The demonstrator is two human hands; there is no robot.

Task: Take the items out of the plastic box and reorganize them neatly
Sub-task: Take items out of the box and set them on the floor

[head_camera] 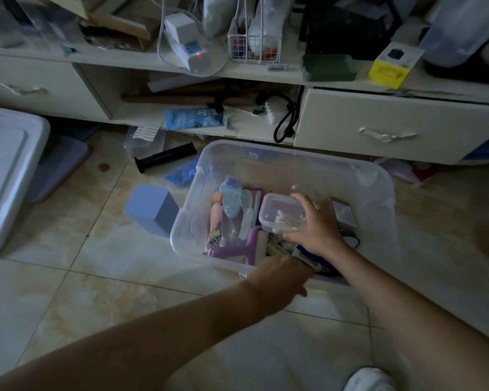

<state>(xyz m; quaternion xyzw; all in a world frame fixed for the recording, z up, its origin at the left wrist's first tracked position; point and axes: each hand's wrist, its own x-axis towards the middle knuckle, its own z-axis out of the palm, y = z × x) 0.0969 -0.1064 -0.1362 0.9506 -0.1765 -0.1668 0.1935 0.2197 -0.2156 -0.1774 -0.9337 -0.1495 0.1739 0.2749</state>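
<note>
A clear plastic box (378, 187) stands on the tiled floor, filled with small items. My right hand (316, 227) grips a small clear lidded container of cotton swabs (280, 211), held over the box's contents. My left hand (277, 275) reaches over the box's near rim, its fingers down among the items by a brush-like tool (302, 256); the fingertips are hidden. Inside lie a light blue bottle (230, 198), a pink tool (215, 217) and a purple squeegee-like piece (237, 249).
A blue-grey block (151, 210) stands on the floor left of the box. A black tube (165, 158) and blue plastic (181, 172) lie behind it. A white lidded bin (9, 170) sits at far left. A cluttered cabinet with a part-open drawer (393, 128) runs along the back.
</note>
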